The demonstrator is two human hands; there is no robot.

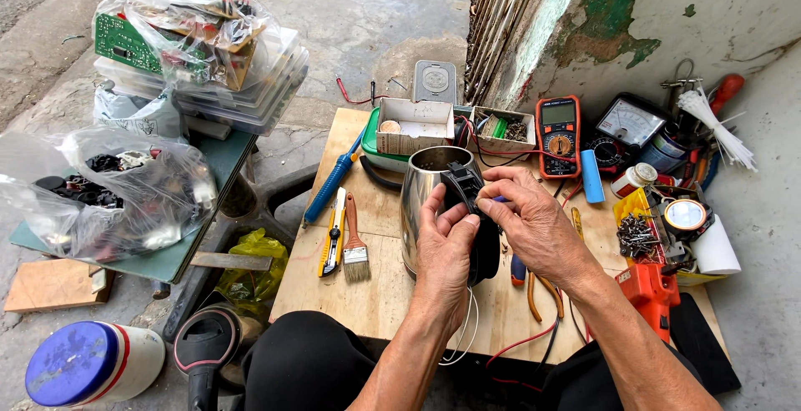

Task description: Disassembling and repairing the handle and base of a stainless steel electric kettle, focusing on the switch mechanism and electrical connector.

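Kettle (427, 202), a steel one with a black plastic handle (467, 190), stands near the middle of the frame on a small wooden table (392, 286), turned so the handle faces the person sitting behind it. That seems to be why both hands meet there. The left hand (446, 240) is closed on the handle's lower part, thumb pressed against the black plastic, apparently steadying the body. The right hand (534, 223) comes in from the right with its fingers curled narrow around the top of the handle, pinching at it; whether it holds a small tool I cannot tell, though a bit of blue shows behind the fingers.

Tools lie within arm's reach around the kettle. To the left of it, a yellow utility knife (332, 236) and a small paintbrush (355, 252) lie side by side, with a blue soldering iron (332, 179) slanting above them. Behind the kettle sit two open cardboard boxes (415, 123) of small parts. At upper right an orange multimeter (558, 136) lies flat, its red lead trailing toward the kettle, beside an analogue meter (631, 121) and a bundle of white cable ties (717, 131). Orange-handled pliers (542, 282) rest just below the right wrist. At the left of the frame, clear plastic bags (117, 186) of parts and circuit boards are stacked off the table, on a separate stand.
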